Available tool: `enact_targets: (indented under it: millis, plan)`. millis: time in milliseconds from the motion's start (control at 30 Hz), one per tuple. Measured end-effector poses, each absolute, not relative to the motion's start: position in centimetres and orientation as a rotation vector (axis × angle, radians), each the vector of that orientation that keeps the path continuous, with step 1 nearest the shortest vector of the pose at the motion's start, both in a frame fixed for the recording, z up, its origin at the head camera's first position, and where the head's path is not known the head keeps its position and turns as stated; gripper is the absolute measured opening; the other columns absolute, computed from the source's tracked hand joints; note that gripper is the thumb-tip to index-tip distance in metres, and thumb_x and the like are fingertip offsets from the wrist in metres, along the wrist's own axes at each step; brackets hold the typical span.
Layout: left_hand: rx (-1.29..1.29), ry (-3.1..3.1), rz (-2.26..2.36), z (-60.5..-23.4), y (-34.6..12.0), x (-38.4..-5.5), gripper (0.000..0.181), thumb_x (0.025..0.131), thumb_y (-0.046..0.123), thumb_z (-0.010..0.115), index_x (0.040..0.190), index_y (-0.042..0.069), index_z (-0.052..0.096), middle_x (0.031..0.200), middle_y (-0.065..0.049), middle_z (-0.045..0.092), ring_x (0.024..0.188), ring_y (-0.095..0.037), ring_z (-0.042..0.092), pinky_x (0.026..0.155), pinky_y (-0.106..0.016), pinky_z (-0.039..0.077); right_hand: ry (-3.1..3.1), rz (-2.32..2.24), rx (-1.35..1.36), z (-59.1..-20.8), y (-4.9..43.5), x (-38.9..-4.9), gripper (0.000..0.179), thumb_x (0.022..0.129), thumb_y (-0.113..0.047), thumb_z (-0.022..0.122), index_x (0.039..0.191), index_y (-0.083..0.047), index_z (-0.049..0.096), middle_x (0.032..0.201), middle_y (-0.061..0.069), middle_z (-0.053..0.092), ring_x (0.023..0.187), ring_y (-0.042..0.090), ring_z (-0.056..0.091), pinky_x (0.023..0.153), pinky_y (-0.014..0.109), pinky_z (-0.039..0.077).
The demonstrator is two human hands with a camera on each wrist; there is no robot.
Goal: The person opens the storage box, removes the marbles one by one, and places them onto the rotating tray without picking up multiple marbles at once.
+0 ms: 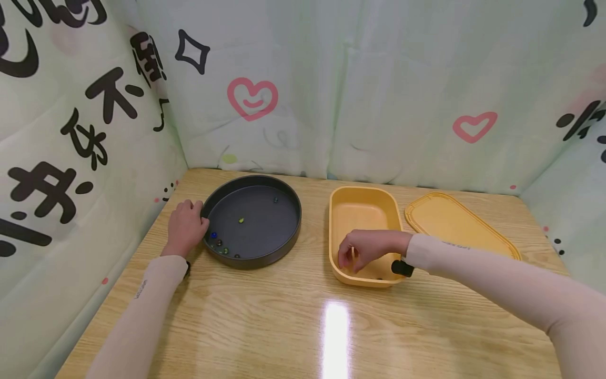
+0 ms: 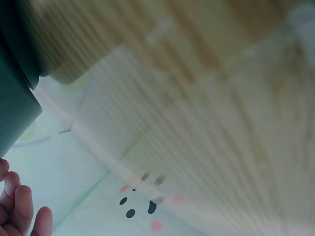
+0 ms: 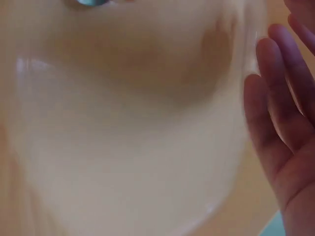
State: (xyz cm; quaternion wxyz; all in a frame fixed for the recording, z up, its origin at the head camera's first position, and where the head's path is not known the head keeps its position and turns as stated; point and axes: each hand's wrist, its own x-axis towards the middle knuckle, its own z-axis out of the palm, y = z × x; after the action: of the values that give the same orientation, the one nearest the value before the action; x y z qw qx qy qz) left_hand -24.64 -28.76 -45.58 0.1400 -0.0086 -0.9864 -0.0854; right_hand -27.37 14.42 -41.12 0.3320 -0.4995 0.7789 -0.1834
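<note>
A round dark baking pan (image 1: 255, 221) stands on the table at the left, with several small glass marbles (image 1: 214, 235) scattered in it, most near its front left side. My left hand (image 1: 184, 226) holds the pan's left rim, its other fingers (image 2: 22, 201) loosely bent beside the wall in the left wrist view. Inside the yellow container (image 1: 364, 202), my right hand (image 1: 366, 250) reaches down with bent fingers, a gap showing between thumb and fingers. A dark marble (image 1: 380, 279) lies near the container's front; a greenish marble (image 3: 91, 2) shows at the right wrist view's top edge.
The container's yellow lid (image 1: 461, 223) lies flat to the right, partly behind my right forearm. Printed curtains (image 1: 350, 105) enclose the wooden table (image 1: 265, 321) at the back and both sides.
</note>
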Motion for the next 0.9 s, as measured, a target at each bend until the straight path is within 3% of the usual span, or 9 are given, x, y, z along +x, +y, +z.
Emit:
enact_targets:
  millis: [333, 667, 900]
  plan:
    - [-0.012, -2.853, -0.239, -45.7, -28.7, -24.7, 0.030, 0.083, 0.011, 0.049, 0.108, -0.005, 0.053, 0.093, -0.023, 0.050, 0.081, -0.035, 0.044, 0.069, -0.048, 0.040, 1.947, -0.334, -1.352, -42.3, 13.8, -27.1, 0.013, 0.073, 0.002, 0.069, 0.080, -0.010, 0.070, 0.072, -0.005, 0.064, 0.065, -0.005, 0.050, 0.063, 0.015, 0.046]
    - [-0.004, -2.863, -0.246, -45.6, -28.6, -24.8, 0.030, 0.084, 0.011, 0.049, 0.109, -0.005, 0.052, 0.094, -0.022, 0.049, 0.082, -0.035, 0.043, 0.070, -0.047, 0.039, 1.877, -0.135, -1.355, -42.2, 13.1, -27.1, 0.015, 0.070, 0.009, 0.058, 0.066, -0.005, 0.063, 0.056, -0.012, 0.044, 0.052, 0.000, 0.034, 0.051, 0.014, 0.030]
    - [-0.007, -2.867, -0.252, -45.7, -28.7, -24.9, 0.029, 0.084, 0.011, 0.048, 0.108, -0.005, 0.052, 0.094, -0.023, 0.049, 0.083, -0.035, 0.044, 0.071, -0.048, 0.039, 1.845, 0.004, -1.239, -41.5, 13.6, -27.3, 0.018, 0.067, 0.006, 0.071, 0.071, -0.012, 0.069, 0.058, -0.013, 0.051, 0.055, -0.001, 0.041, 0.053, 0.014, 0.038]
